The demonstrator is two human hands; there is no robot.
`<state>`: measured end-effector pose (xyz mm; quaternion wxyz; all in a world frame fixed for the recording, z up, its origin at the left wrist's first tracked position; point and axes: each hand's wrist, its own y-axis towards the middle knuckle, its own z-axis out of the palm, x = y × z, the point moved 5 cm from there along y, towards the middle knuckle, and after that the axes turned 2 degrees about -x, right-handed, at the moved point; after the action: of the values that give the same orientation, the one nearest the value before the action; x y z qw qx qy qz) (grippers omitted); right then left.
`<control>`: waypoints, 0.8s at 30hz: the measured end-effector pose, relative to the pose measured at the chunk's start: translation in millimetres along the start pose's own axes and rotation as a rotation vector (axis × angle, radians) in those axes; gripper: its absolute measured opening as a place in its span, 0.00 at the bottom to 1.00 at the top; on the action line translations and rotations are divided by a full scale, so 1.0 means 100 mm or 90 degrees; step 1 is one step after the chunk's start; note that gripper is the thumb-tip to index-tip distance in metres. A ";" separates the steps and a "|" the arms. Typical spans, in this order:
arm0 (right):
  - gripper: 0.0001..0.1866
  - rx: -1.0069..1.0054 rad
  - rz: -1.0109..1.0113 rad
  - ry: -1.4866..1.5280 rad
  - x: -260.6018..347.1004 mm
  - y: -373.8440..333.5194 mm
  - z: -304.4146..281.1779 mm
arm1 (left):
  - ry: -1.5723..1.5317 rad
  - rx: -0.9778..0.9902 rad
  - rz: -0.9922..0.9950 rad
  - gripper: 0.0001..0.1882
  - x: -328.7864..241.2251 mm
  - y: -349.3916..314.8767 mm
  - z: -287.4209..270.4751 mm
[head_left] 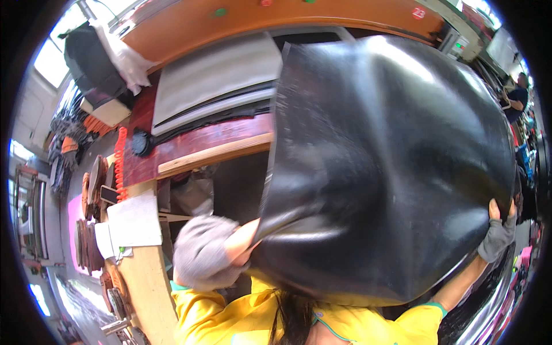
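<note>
A large, glossy black sheet (pixel 368 172), flexible like rubber, spans the middle and right of the head view, bowed and rippled. My left hand (pixel 241 241), in a grey fingerless glove, pinches its lower left edge, and the material creases there. At the right edge my right hand (pixel 499 233), gloved likewise, grips the sheet with thumb and fingertips showing. The sheet rises in front of my yellow top and hides much of the table. Beyond its left edge, grey and black flat sheets (pixel 215 86) lie stacked on the table.
The dark red tabletop (pixel 141 158) has a wooden front edge. An orange coiled hose (pixel 121 164) hangs at the left, near a wooden bench (pixel 152 287) with papers (pixel 135 221) and shoe-sole-like pieces (pixel 95 184). An orange panel (pixel 276 23) crosses the back. Another person (pixel 517 100) stands far right.
</note>
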<state>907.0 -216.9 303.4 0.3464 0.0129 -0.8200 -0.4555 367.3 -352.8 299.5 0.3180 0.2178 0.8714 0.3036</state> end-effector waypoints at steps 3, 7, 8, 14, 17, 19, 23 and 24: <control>0.23 0.131 0.015 0.158 0.56 -0.04 1.05 | 0.094 -0.308 -0.033 0.19 0.11 -0.60 -0.54; 0.26 0.260 0.075 0.259 1.02 -0.44 2.56 | 0.036 -0.425 -0.453 0.20 0.75 -1.47 -0.96; 0.25 0.256 -0.047 0.160 1.17 -0.57 2.93 | -0.011 -0.424 -0.556 0.18 0.99 -1.66 -0.94; 0.20 0.524 0.107 0.159 1.26 -1.56 4.81 | 0.071 -0.400 -0.787 0.21 2.14 -2.47 -0.56; 0.22 0.464 0.161 0.309 1.11 -1.71 5.09 | -0.048 -0.463 -0.772 0.20 2.32 -2.71 -0.41; 0.23 0.432 0.132 0.340 1.06 -1.69 5.37 | -0.031 -0.495 -0.743 0.19 2.47 -2.68 -0.42; 0.21 0.509 0.149 0.333 1.25 -1.33 6.53 | 0.093 -0.514 -0.835 0.18 3.25 -2.15 -0.74; 0.20 0.506 0.189 0.341 1.39 -1.15 6.97 | -0.039 -0.557 -0.747 0.19 3.59 -1.86 -0.87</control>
<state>363.8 183.5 53.8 0.5742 0.1434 -0.8053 -0.0347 21.0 -315.4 77.3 0.5101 -0.4235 0.6347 0.3971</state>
